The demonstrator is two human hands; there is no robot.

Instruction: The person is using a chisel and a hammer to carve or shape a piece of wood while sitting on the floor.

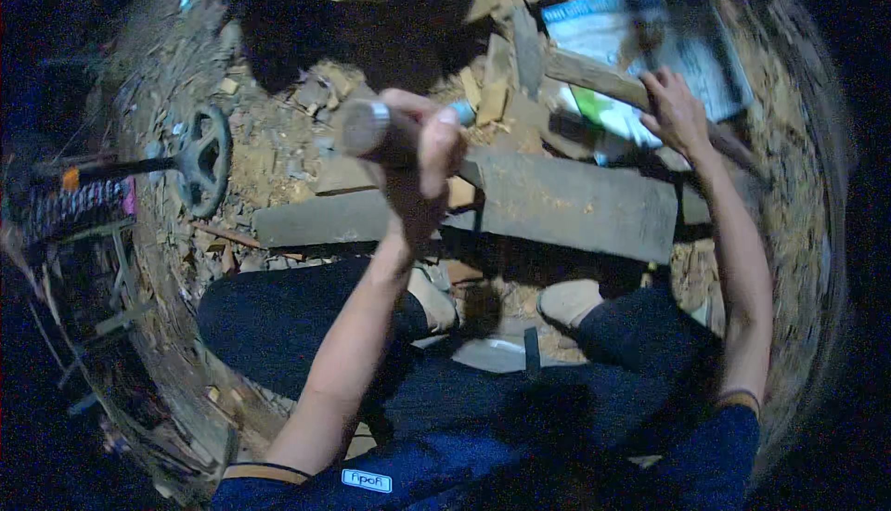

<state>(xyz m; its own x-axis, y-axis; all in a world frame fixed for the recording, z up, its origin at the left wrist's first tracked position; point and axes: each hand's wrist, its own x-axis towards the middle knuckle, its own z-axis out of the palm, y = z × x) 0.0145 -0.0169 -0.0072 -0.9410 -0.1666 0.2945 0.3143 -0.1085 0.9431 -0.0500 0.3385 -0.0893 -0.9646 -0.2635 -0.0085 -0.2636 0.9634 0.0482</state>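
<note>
With a plank (pixel 575 200) before us, our left hand (pixel 434 144) grips a blurred cylinder (pixel 371 130), perhaps a mallet; our right hand (pixel 677 112) grips a stick (pixel 599 77) near a bag (pixel 715 65).

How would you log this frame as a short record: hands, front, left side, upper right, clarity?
Left hand: grips a dark cylindrical object, round end showing
Right hand: grips a wooden bar
Front: thick wooden plank, wood scraps beyond
Left side: spoked wheel
Upper right: blue-and-white sheet or bag
Clarity: left hand blurred
</note>
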